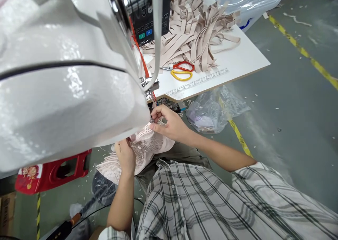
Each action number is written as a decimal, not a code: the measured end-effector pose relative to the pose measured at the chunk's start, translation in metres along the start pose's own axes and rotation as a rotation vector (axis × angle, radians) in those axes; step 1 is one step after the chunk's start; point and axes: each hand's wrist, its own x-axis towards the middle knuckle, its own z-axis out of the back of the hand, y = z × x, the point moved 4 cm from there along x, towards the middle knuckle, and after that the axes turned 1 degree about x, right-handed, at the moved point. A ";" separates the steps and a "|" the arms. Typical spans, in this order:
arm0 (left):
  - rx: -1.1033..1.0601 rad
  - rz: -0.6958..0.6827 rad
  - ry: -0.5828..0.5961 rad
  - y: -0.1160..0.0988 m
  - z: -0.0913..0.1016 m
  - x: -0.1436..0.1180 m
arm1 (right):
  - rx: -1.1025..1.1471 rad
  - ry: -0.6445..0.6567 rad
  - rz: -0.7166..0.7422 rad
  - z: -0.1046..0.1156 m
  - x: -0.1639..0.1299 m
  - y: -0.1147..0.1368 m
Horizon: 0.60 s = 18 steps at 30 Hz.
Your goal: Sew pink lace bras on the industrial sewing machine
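A pale pink lace bra (148, 146) hangs over my lap, just below the white sewing machine head (71, 102). My left hand (126, 157) is closed on the bra's left part, its fingertips partly hidden under the machine head. Beside the bra's upper edge, my right hand (170, 124) is closed in a pinch near the presser foot (151, 94). A small dark sliver shows at its fingertips, too small to name. Its thumb lies against the lace edge. The machine head covers part of the work between the hands.
Beige fabric strips (190, 32) are heaped on the white table (245, 53). Red-and-yellow scissors (182, 71) lie above a printed ruler scale (198, 82). A control panel (150, 18) stands behind the needle area. A plastic bag (211, 113) and a red stool (52, 173) are below.
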 end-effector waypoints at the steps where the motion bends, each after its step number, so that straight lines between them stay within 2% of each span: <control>1: -0.085 0.069 -0.045 -0.002 0.001 0.000 | -0.007 0.004 -0.012 0.000 0.000 0.001; 4: -0.318 0.219 -0.156 -0.010 0.002 0.001 | -0.033 0.011 -0.052 0.000 -0.002 0.004; 7: -0.411 0.220 -0.203 -0.021 0.001 0.002 | -0.050 0.012 -0.076 -0.001 -0.003 0.006; 13: -0.486 0.161 -0.168 -0.028 0.002 0.002 | -0.041 0.007 -0.119 -0.004 -0.008 0.006; 18: -0.424 0.125 -0.131 -0.027 0.005 0.000 | 0.032 -0.035 -0.147 -0.010 -0.007 -0.001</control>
